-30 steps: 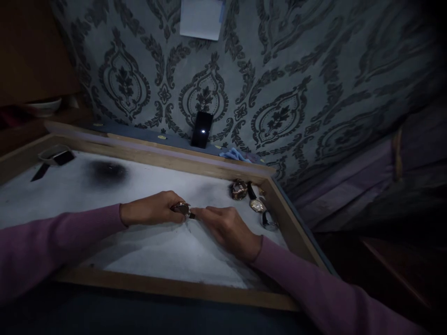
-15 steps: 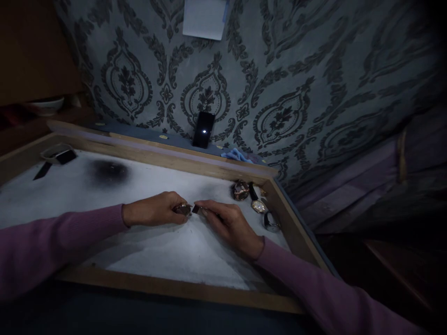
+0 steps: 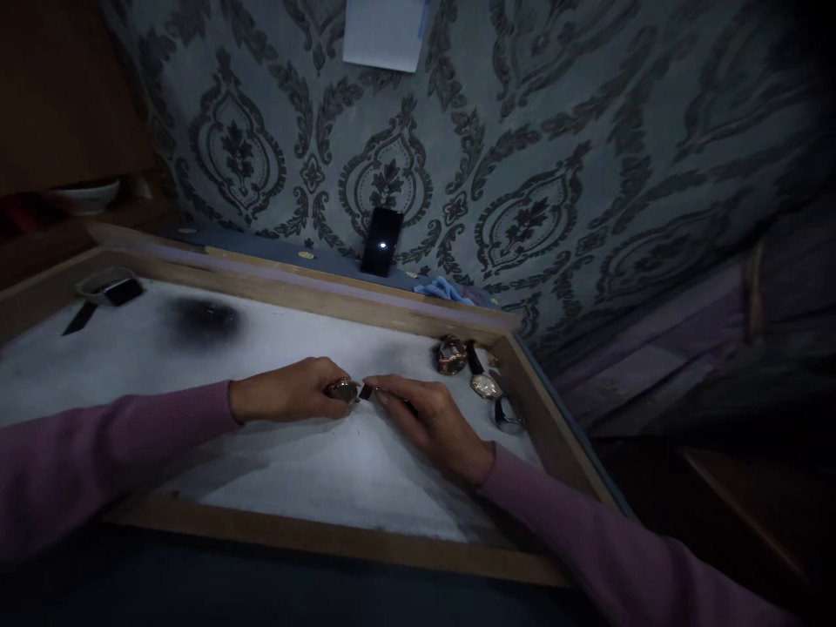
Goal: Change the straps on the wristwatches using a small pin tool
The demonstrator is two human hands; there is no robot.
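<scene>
Between the thumb and fingers of my left hand point(image 3: 297, 388) is a round watch point(image 3: 342, 390) with a metallic rim, held above the white surface of a wooden-framed tray point(image 3: 313, 475). My right hand point(image 3: 424, 414) is closed in a pinch on a small dark strip point(image 3: 367, 392), which looks like a piece of watch strap. The strip's end is close beside the watch's edge; whether the two touch I cannot tell. Both hands are near the middle of the tray, fingertips almost meeting.
At the tray's right side lie a chunky watch point(image 3: 450, 355), a gold-rimmed watch point(image 3: 484, 386) and a dark-banded watch point(image 3: 508, 415). A container point(image 3: 104, 283) with dark pieces sits far left. A phone point(image 3: 381, 242) leans on the patterned wall beside a blue cloth point(image 3: 442, 289).
Almost nothing differs. The watch in my left hand seems turned very slightly, and the small dark strip has stayed close beside it.
</scene>
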